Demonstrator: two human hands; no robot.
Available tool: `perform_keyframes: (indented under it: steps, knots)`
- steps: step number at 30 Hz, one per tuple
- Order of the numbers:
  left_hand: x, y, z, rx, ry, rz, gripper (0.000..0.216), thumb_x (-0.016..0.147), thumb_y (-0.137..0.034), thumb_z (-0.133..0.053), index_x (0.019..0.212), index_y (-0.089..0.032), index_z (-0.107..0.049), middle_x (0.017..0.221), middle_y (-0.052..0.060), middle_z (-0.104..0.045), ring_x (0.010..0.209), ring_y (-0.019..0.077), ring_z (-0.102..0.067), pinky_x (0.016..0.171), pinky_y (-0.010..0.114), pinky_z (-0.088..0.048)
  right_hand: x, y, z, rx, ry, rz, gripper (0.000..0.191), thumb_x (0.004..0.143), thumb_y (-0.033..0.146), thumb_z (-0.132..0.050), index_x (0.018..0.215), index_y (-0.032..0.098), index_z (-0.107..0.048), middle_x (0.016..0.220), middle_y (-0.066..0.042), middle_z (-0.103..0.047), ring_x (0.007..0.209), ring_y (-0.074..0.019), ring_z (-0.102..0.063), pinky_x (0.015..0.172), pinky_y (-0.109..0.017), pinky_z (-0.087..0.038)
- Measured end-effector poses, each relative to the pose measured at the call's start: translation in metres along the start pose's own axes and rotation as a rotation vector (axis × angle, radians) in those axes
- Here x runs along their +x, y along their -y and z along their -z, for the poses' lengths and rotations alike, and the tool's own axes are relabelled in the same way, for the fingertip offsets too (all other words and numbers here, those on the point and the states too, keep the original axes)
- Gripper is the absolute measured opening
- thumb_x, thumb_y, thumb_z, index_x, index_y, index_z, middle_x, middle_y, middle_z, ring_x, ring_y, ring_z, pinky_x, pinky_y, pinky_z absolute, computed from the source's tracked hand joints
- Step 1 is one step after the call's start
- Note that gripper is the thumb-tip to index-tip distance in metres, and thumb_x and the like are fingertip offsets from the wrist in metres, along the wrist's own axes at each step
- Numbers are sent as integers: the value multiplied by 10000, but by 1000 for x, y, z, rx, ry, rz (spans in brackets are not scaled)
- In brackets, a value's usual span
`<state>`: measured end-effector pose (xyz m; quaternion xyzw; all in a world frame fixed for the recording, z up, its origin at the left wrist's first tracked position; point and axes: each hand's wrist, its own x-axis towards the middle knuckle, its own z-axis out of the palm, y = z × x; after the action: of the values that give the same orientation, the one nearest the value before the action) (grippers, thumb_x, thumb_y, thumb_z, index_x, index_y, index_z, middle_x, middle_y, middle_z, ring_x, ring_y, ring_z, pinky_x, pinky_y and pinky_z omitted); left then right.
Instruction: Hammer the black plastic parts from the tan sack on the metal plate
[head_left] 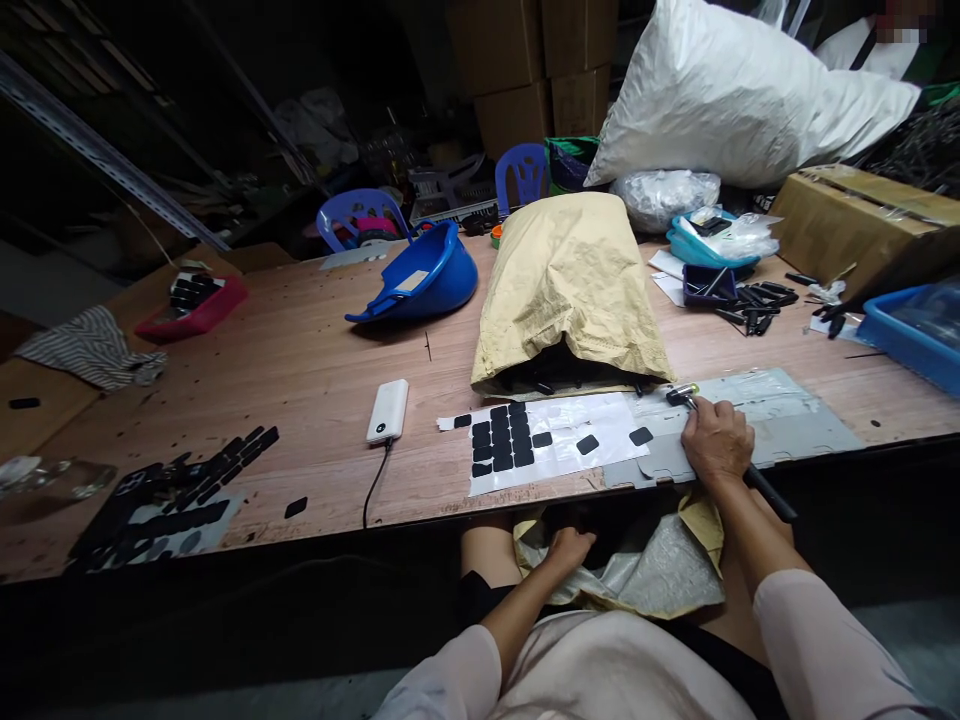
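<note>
My right hand (718, 438) is closed around the black handle of a small hammer (772, 497), whose head has a yellowish tip. The hammer head rests on or just above a grey board (799, 410) at the table's front edge. Below the edge, my left hand (570, 552) has its fingers curled at the mouth of an open sack (649, 570) on my lap. What those fingers hold, if anything, is hidden. A white sheet (585, 410) with black rounded stickers (512, 440) lies left of the board, a few stickers set apart on it.
A tan paper sack (570, 270) of dark pieces lies open behind the sheet. To its left are a blue scoop (435, 275) and a white power bank (388, 410) with a cable. Black parts (757, 300), a blue tray (915, 335) and a carton (862, 225) stand right.
</note>
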<state>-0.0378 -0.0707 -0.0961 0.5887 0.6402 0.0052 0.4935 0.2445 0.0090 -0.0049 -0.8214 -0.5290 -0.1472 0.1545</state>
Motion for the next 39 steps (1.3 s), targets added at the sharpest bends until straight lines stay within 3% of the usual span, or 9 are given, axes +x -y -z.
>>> perform_keyframes:
  steps: [2, 6, 9, 13, 17, 26, 29, 34, 39]
  knots:
    - [-13, -7, 7, 15, 87, -83, 231, 897, -281, -739, 1059, -158, -848, 790, 45, -753, 791, 219, -699, 719, 291, -491, 0, 0, 0, -4, -7, 5, 349, 1029, 277, -511, 1261, 156, -743, 1020, -149, -642, 899, -245, -473, 731, -365, -208]
    - [-33, -43, 57, -35, 377, -536, 225, 907, -357, -769, 1013, -174, -846, 839, 13, -770, 765, 158, -657, 691, 237, -473, -1, -1, -1, -19, -25, 10, 349, 1046, 280, -489, 1243, 155, -749, 1009, -141, -641, 900, -242, -478, 734, -367, -204]
    - [-21, -83, 115, -73, 7, -679, 225, 1002, -333, -656, 994, -185, -826, 938, 38, -779, 861, 176, -682, 799, 262, -533, -1, -1, -2, -26, -26, 12, 336, 1023, 267, -522, 1247, 155, -746, 1002, -137, -634, 908, -245, -485, 740, -366, -222]
    - [21, -121, 181, 231, -603, -480, 329, 970, -128, -611, 1224, -235, -792, 1219, 100, -696, 1097, 243, -668, 982, 352, -546, 0, 1, -1, -22, -14, 1, 341, 1026, 271, -517, 1252, 155, -744, 1004, -137, -633, 911, -249, -485, 745, -366, -233]
    - [51, -130, 207, 533, -668, -310, 392, 960, -68, -568, 1241, -242, -780, 1310, 136, -638, 1265, 304, -594, 1053, 407, -506, -1, 3, 1, -12, 12, -3, 339, 1022, 270, -528, 1261, 159, -741, 1016, -137, -634, 917, -247, -483, 750, -362, -237]
    - [40, -120, 204, 541, -611, -351, 179, 973, -154, -654, 1122, -237, -708, 1185, 102, -753, 1203, 323, -573, 1047, 457, -444, -2, 3, 4, 9, 41, -8, 367, 994, 261, -539, 1287, 146, -728, 1039, -156, -630, 938, -260, -480, 757, -368, -254]
    - [25, -116, 175, 363, -600, -486, 160, 983, -198, -678, 1130, -253, -709, 1190, 67, -761, 1145, 290, -598, 1005, 421, -469, -2, 2, 3, 6, 34, -2, 372, 986, 258, -538, 1288, 149, -727, 1036, -151, -628, 936, -258, -477, 759, -366, -252]
    - [15, -111, 110, 214, -391, -724, 155, 939, -218, -751, 1090, -256, -750, 1091, 35, -762, 1077, 261, -616, 999, 399, -480, -2, 3, 3, 7, 25, -8, 375, 1022, 268, -499, 1283, 148, -741, 1031, -146, -634, 921, -251, -484, 762, -367, -249]
    - [24, -106, 88, 156, -399, -750, 237, 868, -196, -820, 1097, -231, -770, 1062, 53, -733, 1062, 260, -612, 1000, 398, -478, 2, 5, 7, 23, 56, -34, 390, 1023, 269, -500, 1299, 146, -747, 1061, -159, -643, 941, -260, -520, 772, -370, -289]
